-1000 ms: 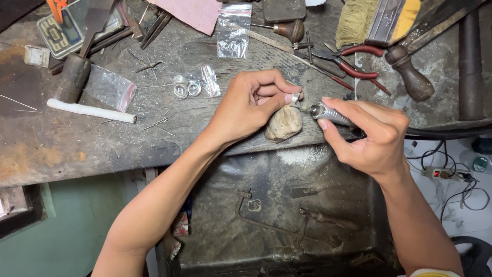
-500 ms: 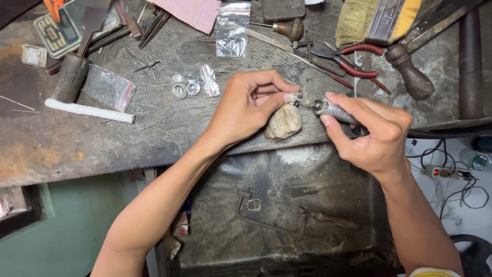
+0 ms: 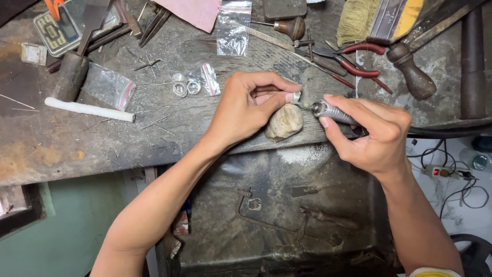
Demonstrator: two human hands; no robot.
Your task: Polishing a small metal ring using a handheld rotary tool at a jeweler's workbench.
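Little differs from before: the left hand (image 3: 246, 110) still pinches a small silver piece (image 3: 296, 96) above the worn wooden peg (image 3: 284, 122), while the right hand (image 3: 374, 136) still grips the grey metal rotary handpiece (image 3: 334, 112) against it.

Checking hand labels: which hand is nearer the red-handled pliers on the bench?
Right. The right hand, holding a rotary tool, sits just below the red-handled pliers. The left hand, pinching a small metal piece, is farther off, to their lower left.

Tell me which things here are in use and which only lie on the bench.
In use: left hand pinching a small silver piece; right hand holding a grey metal rotary handpiece; worn wooden bench peg.

Lying about: red-handled pliers, white rod, clear plastic bags, straw brush.
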